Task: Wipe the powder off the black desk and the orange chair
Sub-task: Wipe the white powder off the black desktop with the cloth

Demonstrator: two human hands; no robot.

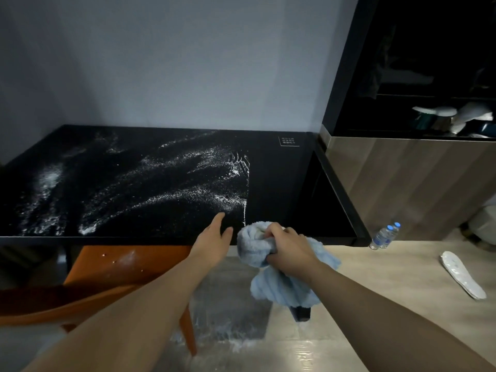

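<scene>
**dustbuster:** how far along would you say this is? going left to right, the desk point(281, 189) has powder point(161, 183) streaked over its left and middle, and the orange chair point(107, 264) tucked under the front edge has a dusting and a few specks on the seat

**mop_guy:** early days imo. left hand point(212, 242) is flat with straight fingers at the desk's front edge, just beside the towel, holding nothing. can't tell if it's actually touching the top. the light blue towel point(255, 245) is bunched up at that same edge with its tail hanging below, and the right hand point(290, 251) has it clenched tight

**dustbuster:** the strip right of that thin white line looks clean though?

**mop_guy:** yeah, the right end reads as bare black, so I'd guess that bit's done. most of the top plus the whole chair is left. there's also spilled powder on the floor point(228, 336) under the towel, and two water bottles point(383, 236) off to the right, not part of the job
</scene>
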